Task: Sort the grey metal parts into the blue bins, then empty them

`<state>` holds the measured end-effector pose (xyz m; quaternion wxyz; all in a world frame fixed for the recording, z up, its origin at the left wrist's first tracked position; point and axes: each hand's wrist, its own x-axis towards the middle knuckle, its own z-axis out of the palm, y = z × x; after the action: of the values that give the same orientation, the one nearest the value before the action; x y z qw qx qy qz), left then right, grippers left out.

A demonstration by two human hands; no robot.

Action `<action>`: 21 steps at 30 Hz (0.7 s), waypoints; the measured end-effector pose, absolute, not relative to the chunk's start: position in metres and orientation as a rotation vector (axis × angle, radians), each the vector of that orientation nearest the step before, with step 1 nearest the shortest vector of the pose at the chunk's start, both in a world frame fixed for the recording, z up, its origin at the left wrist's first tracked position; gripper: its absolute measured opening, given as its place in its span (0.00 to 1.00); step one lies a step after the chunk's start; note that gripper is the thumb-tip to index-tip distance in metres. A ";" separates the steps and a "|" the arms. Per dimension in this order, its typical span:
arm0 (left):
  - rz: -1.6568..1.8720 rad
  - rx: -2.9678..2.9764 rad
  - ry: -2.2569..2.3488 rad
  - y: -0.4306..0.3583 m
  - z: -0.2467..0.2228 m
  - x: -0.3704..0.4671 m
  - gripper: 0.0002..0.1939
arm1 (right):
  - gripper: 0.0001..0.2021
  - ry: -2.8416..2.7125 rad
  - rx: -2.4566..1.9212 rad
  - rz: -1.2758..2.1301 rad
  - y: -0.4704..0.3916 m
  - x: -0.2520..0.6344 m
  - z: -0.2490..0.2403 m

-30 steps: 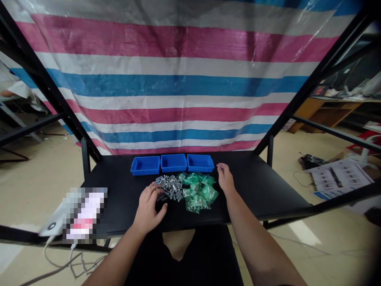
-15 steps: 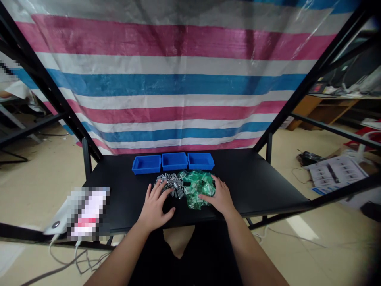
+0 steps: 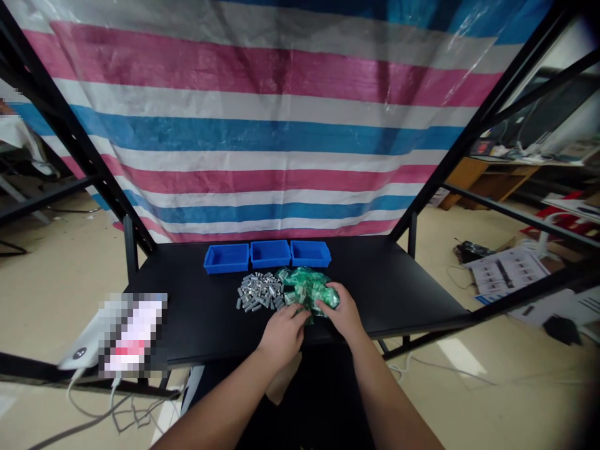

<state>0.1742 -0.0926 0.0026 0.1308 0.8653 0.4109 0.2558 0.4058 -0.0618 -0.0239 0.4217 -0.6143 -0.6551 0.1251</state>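
A heap of crinkled, see-through green plastic packets lies on the black tabletop in front of me. At its near left edge my left hand has its fingers bent together on the plastic. My right hand wraps round the heap's right side, thumb towards me and fingers behind. What the packets contain is too small to tell. Just left of them spreads a pile of small grey metal cylinders, which neither hand touches.
Three blue trays stand in a row behind the piles. A blurred-out device with cables sits at the table's front left. Black frame posts flank the table, and a striped sheet hangs behind.
My left hand has left the grey cylinders and moved right onto the green packets. My right hand has closed further round their side, and the heap looks more gathered. The view has shifted slightly.
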 end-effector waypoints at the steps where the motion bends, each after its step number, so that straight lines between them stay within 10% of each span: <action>1: 0.703 2.522 1.179 -0.091 0.002 0.178 0.20 | 0.23 -1.634 -1.525 0.310 -0.063 0.406 -0.024; 15: 1.504 2.299 1.334 -0.075 0.016 0.087 0.11 | 0.30 -1.105 -1.600 0.243 -0.062 0.409 -0.029; 21: 1.318 2.273 1.583 -0.054 -0.005 0.038 0.10 | 0.26 -1.215 -1.417 0.287 -0.046 0.362 -0.012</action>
<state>0.0380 -0.0543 -0.0055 0.0368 0.7405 0.5156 0.4295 0.3623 -0.0459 -0.0118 0.5864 -0.6077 -0.5212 0.1232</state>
